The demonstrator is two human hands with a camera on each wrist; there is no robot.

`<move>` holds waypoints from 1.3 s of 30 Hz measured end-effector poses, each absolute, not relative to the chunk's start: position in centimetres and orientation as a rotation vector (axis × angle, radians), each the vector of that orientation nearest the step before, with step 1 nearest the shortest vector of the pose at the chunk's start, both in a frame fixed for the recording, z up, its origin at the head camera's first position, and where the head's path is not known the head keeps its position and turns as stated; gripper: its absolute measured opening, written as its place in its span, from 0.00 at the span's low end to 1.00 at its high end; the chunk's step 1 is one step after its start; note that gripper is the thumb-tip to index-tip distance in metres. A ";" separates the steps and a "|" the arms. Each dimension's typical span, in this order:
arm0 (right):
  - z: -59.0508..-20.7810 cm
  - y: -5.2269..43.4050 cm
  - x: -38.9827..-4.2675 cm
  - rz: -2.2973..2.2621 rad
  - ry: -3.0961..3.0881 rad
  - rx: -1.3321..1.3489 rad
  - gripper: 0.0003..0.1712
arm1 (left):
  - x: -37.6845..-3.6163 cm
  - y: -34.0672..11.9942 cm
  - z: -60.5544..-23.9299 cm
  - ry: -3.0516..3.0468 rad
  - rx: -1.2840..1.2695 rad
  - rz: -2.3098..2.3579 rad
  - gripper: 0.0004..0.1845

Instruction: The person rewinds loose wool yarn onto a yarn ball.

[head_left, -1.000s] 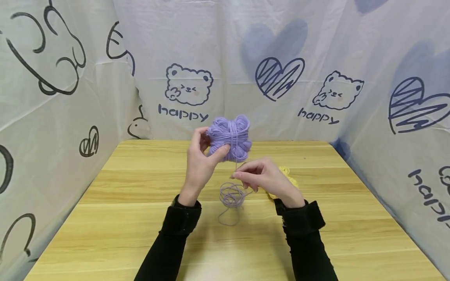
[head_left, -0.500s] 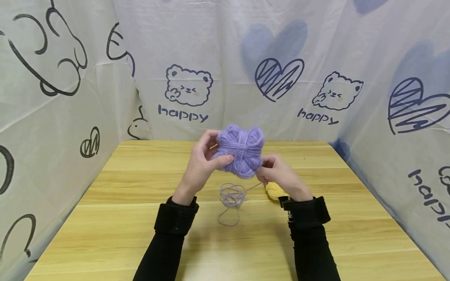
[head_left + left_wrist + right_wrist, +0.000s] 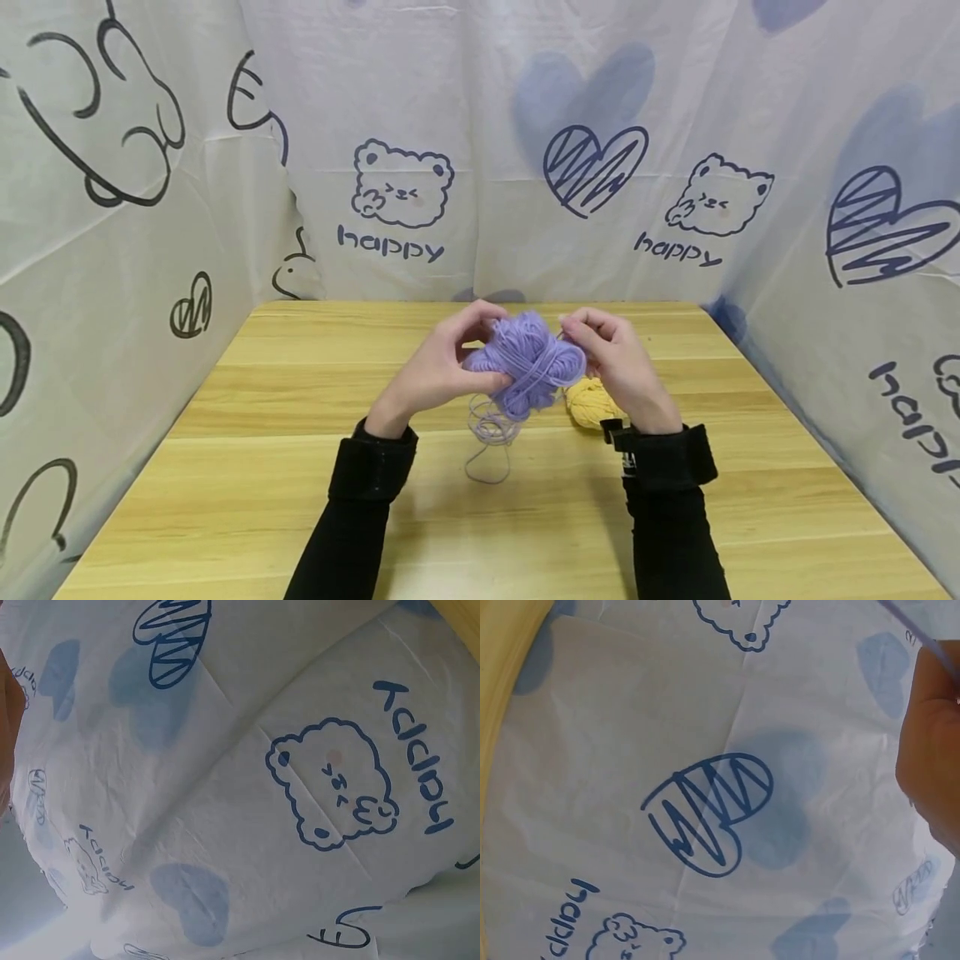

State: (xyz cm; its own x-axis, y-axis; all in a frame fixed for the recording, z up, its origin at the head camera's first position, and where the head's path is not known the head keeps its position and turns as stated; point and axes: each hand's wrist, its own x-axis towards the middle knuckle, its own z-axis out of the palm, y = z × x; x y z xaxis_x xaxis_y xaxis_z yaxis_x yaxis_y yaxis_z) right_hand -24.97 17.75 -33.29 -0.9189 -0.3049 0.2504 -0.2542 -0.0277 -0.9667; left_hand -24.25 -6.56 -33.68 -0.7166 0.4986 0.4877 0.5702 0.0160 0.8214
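Observation:
A purple skein of yarn (image 3: 534,362) is held in the air above the table in the head view, tilted, with strands wrapped across its middle. My left hand (image 3: 442,367) grips its left side, thumb in front and fingers behind. At the skein's right edge, my right hand (image 3: 622,362) pinches the yarn strand between thumb and fingers. That purple strand (image 3: 916,628) also crosses the top corner of the right wrist view, by my hand (image 3: 932,739). Beneath the skein lies a loose coil of purple yarn (image 3: 491,429), partly hidden. Only a sliver of the left hand (image 3: 9,731) shows in its wrist view.
A yellow ball of yarn (image 3: 588,406) rests on the wooden table (image 3: 300,467) below the right hand, partly covered by the wrist. White cloth with drawn bears and hearts (image 3: 596,171) hangs behind the table and at both sides.
The purple skein has come down and to the right in my left hand and turned. My right hand has gone from below it, around to its right side and up, drawing the strand along.

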 end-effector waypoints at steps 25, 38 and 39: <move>-33.9 14.3 -23.8 -1.548 2.366 -1.062 0.09 | -24.6 -6.5 -33.4 -1.684 -0.593 -1.945 0.26; -35.0 16.6 -26.1 -1.685 2.186 -0.848 0.06 | -23.6 -7.3 -32.7 -1.647 -0.924 -2.228 0.25; -35.0 17.0 -26.2 -1.713 2.153 -0.865 0.06 | -23.5 -7.3 -32.7 -1.680 -0.954 -2.230 0.25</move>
State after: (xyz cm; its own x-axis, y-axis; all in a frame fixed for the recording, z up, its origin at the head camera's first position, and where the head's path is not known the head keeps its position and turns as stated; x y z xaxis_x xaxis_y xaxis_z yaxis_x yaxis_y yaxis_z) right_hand -26.19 17.01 -35.02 -0.7900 -0.5919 0.1598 -0.2888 0.1294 -0.9486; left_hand -23.51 -7.35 -32.72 -0.7744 0.2211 0.5928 0.5088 -0.3392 0.7912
